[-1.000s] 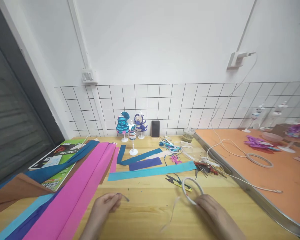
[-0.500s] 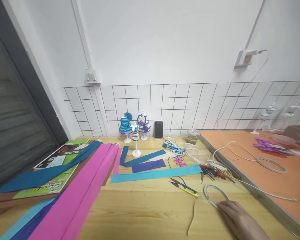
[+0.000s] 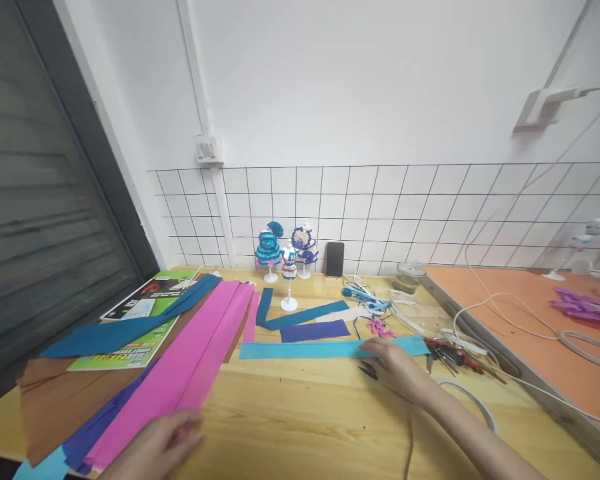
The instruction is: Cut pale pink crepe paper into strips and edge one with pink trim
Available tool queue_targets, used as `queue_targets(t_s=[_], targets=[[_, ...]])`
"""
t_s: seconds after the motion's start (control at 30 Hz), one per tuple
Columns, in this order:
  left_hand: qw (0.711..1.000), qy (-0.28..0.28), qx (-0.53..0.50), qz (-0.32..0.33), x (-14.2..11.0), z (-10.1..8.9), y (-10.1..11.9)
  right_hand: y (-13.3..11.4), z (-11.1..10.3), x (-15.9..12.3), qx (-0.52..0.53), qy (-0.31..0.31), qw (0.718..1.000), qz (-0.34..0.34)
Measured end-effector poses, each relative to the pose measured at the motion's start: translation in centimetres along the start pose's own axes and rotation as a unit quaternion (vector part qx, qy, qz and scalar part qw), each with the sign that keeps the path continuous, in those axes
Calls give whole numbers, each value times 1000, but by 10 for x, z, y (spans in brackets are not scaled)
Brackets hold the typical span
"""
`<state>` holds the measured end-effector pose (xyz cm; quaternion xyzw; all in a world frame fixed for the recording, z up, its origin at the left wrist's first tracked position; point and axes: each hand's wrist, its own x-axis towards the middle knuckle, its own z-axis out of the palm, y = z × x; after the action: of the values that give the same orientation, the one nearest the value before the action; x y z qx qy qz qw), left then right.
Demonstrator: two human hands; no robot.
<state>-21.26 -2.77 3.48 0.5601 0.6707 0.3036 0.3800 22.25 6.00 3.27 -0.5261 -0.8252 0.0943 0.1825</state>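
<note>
My right hand (image 3: 391, 365) reaches over the right part of a light blue crepe-paper strip (image 3: 300, 350), fingertips on its surface. Its fingers are stretched out and slightly bent. Under it lies a pair of thread snips (image 3: 367, 371), with only the dark blade tips showing. Slightly blurred, my left hand (image 3: 163, 443) hovers at the lower edge of the long pink paper (image 3: 180, 373), fingers apart and empty. Close to my right forearm rests a pale ring (image 3: 473, 400), partly covered by the arm.
Small decorated dress-form stands (image 3: 289, 273) and a phone (image 3: 335, 259) are at the tiled wall. Blue paper strips (image 3: 315, 331) lie before them. Magazines (image 3: 150, 313) and brown paper (image 3: 75, 393) are left. Tools (image 3: 450, 357) and a cable (image 3: 530, 387) lie right, beside an orange table (image 3: 510, 320).
My right hand has let go of the pale ring and moved left and forward to the light blue strip. My left hand has come into view. The view has turned left.
</note>
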Motion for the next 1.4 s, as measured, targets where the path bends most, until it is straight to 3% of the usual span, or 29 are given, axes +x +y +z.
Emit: queue_targets(t_s=[0.13,0.33,0.47,0.57,0.77,0.93,1.2,1.4], targets=[[986,-80,40,141,40,39,40,-3,12,40,-6,-46,998,32],[982,-65,-37,176,107,103,63,16,37,77,-34,-27,990,134],[975,-45,-89,201,143,126,64,29,50,88,-41,-17,980,192],[973,-27,-93,209,153,129,57,34,57,93,-35,-11,978,207],[971,16,-14,236,151,117,41,34,67,101,-4,-12,979,203],[962,53,66,260,150,114,41,33,68,99,33,-21,984,176],[954,54,98,277,147,111,42,38,63,84,26,5,983,182],[960,62,78,263,149,105,43,17,46,63,27,-42,996,73]])
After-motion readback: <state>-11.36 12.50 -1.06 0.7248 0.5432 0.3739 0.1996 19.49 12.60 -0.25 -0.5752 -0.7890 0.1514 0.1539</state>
